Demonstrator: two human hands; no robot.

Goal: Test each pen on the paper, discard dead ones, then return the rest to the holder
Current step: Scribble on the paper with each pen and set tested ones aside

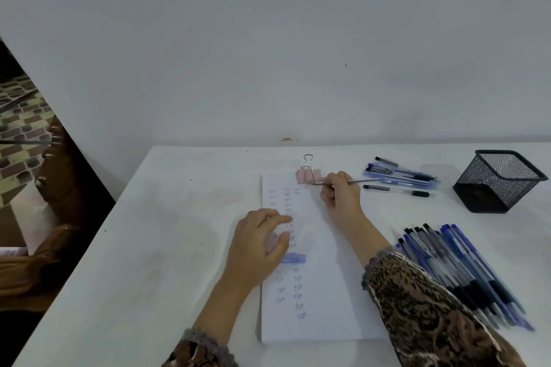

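Left hand [258, 244] palm-down (right hand [340, 195]: pen [363, 180])

The desk [179, 247] is white; the paper [322, 292] is white with blue marks. The binder clip [308, 176] is pink with silver handles. The mesh holder [498, 182] is black. The pens [465, 265] are blue and black. The sleeves [432, 307] show a brown-and-black mottled pattern with grey trim.

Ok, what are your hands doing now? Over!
Left hand rests on the paper. Right hand grips a pen near the pink binder clip. Loose pens lie between it and the mesh holder.
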